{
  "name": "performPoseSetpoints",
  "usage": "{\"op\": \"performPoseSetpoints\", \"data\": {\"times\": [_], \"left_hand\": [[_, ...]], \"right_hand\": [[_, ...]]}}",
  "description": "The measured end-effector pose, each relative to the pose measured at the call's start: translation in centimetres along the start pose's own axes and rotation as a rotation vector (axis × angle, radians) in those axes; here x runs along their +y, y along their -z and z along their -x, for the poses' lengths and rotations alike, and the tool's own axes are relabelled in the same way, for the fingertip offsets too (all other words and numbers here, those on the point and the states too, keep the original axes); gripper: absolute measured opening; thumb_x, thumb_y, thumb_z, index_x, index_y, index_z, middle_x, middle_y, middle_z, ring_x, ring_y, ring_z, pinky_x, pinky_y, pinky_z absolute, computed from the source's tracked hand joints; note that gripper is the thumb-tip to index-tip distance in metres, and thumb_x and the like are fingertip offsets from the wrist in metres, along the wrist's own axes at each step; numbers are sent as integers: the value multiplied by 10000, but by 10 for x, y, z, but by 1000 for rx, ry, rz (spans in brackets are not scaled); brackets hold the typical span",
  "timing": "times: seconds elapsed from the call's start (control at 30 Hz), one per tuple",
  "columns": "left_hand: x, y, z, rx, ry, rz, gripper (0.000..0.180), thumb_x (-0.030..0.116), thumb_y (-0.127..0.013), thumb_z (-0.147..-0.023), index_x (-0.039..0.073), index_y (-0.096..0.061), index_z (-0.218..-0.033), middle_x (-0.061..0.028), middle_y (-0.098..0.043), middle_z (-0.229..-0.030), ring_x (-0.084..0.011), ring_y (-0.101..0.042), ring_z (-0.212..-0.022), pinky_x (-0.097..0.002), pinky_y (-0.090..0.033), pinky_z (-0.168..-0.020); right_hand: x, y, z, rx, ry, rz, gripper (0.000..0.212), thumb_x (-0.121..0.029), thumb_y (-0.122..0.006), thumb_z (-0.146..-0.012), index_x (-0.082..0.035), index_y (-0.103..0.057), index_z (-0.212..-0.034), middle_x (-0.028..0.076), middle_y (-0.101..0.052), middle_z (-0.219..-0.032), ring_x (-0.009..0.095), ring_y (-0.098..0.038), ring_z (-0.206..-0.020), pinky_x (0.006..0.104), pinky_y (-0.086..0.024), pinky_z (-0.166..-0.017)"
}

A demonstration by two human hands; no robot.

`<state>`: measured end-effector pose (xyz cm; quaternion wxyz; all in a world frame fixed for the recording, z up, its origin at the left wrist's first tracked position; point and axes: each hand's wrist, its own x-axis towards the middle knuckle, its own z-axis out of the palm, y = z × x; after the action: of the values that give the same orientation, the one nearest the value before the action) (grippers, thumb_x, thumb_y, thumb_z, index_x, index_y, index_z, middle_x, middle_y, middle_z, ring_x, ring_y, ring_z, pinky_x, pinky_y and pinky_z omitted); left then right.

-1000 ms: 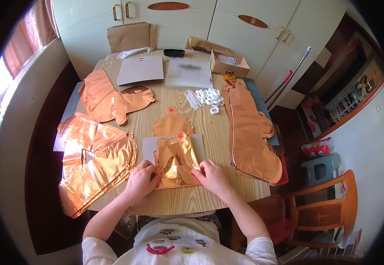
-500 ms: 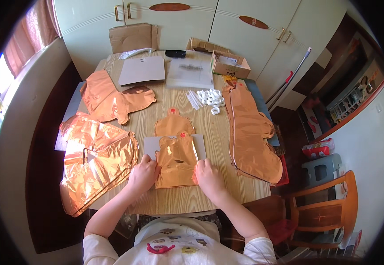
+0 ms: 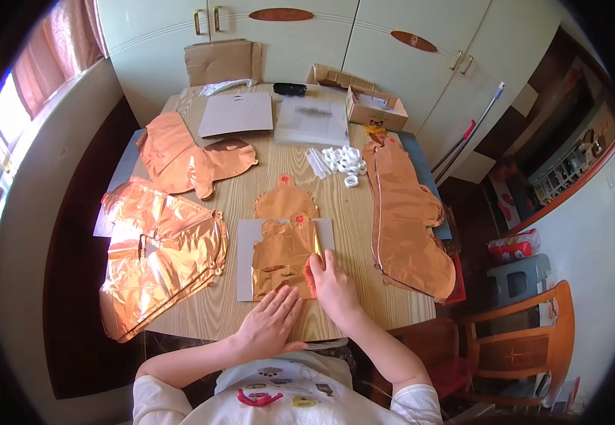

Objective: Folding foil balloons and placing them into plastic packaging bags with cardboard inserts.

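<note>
A folded copper-orange foil balloon [image 3: 277, 248] lies on a light grey card [image 3: 246, 244] near the table's front edge. A red round mark shows on its top tab. My left hand [image 3: 270, 327] rests flat at the foil's lower edge, fingers stretched out and holding nothing. At the right edge, my right hand [image 3: 334, 289] pinches the foil's side, index finger pointing forward; part of the foil under it is hidden. Just beyond the card lies another folded foil balloon [image 3: 286, 200].
Larger flat foil balloons lie on the left [image 3: 166, 248] and right [image 3: 406, 219]. White tape rolls [image 3: 344, 161] and white straws [image 3: 318, 164] sit mid-table. Farther back are a white board [image 3: 236, 115], a clear plastic sheet [image 3: 312, 127] and a cardboard box [image 3: 374, 113]. A wooden chair [image 3: 520, 343] stands right.
My left hand has let go of the foil's left edge and moved right to lie flat at its lower edge. The right hand stays at the right side, index finger now extended.
</note>
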<state>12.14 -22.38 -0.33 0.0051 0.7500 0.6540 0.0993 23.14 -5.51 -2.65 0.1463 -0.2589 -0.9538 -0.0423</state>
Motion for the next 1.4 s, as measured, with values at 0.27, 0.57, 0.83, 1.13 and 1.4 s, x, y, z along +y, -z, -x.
{"op": "performPoseSetpoints", "data": {"times": [0.27, 0.57, 0.83, 1.13, 1.4], "left_hand": [[-13, -4, 10, -99, 122, -17, 1096, 849, -428, -770, -10, -393, -1449, -346, -308, -1483, -531, -246, -1400, -559, -202, -1158], [-17, -5, 11, -94, 134, 2, 1074, 849, -462, -752, 46, -401, -1462, -362, -311, -1471, -540, -235, -1402, -564, -186, -1163], [-17, -4, 11, -104, 153, 25, 1072, 841, -492, -739, 60, -401, -1468, -347, -306, -1485, -538, -223, -1409, -565, -177, -1166], [-17, -1, 9, -127, 156, 29, 1073, 823, -536, -724, 59, -401, -1466, -339, -307, -1490, -532, -225, -1411, -560, -178, -1168], [-16, -1, 10, -119, 164, 40, 1058, 824, -525, -736, 63, -410, -1461, -338, -303, -1492, -531, -224, -1411, -560, -177, -1168]], "right_hand": [[3, 2, 1, -42, -34, -14, 429, -179, -679, -826, -52, -507, -1198, 197, -551, -1240, 256, -683, -719, 340, -578, -566], [-2, 13, 28, -82, 319, -227, 597, -399, -516, -974, 25, -471, -1391, 171, -432, -1489, 328, -353, -1416, 479, -254, -1172], [8, 2, 35, -125, 225, -277, 710, -444, -537, -953, 95, -420, -1400, 270, -427, -1457, 365, -358, -1408, 481, -232, -1181], [15, -25, -21, -30, 146, -114, 627, -403, -509, -969, 114, -504, -1324, 270, -504, -1391, 357, -439, -1352, 477, -251, -1173], [34, -43, -65, -3, 41, -93, 548, -354, -477, -987, 53, -502, -1354, 220, -496, -1420, 335, -414, -1369, 478, -261, -1160]]}}
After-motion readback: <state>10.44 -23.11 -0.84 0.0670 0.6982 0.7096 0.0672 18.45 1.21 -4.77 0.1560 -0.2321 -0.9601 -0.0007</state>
